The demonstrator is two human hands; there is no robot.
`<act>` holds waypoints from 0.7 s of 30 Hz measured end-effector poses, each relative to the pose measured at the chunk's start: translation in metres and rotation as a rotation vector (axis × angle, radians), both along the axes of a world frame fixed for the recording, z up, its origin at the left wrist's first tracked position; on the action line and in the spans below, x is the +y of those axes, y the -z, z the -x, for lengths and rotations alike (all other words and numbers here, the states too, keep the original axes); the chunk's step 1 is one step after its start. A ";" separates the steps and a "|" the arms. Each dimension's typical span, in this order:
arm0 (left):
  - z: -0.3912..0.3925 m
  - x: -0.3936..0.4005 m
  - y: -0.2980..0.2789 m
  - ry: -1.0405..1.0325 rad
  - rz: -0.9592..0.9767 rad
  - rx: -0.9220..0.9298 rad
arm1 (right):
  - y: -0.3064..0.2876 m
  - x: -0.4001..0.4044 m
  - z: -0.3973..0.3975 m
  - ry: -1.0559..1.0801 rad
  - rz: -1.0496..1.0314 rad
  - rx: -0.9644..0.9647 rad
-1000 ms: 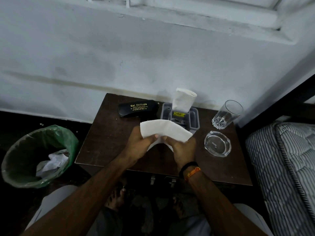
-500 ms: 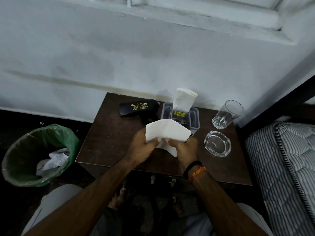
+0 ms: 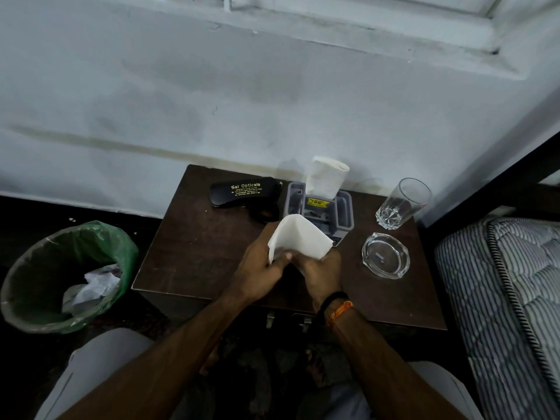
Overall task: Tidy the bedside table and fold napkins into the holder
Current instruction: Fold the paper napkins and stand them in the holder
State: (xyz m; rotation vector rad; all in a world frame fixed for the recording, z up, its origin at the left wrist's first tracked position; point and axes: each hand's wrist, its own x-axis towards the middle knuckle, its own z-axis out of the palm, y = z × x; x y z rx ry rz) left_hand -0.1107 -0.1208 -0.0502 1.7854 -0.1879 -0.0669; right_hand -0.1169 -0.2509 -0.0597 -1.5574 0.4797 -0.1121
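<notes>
Both hands are meeting over the front middle of the bedside table: the left hand and the right hand are pinching the lower edge of a white napkin, holding it up off the wood. Just behind it the grey holder is standing with another napkin sticking upright from it, a black glasses case lying to its left.

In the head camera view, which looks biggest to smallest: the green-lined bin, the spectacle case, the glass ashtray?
1. Green-lined bin, clearly largest.
2. Spectacle case.
3. Glass ashtray; close to the case in apparent size, so their order is unsure.
</notes>
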 end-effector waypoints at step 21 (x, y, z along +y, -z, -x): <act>-0.004 -0.013 -0.009 0.033 0.163 0.135 | -0.017 0.020 0.005 -0.281 0.352 0.041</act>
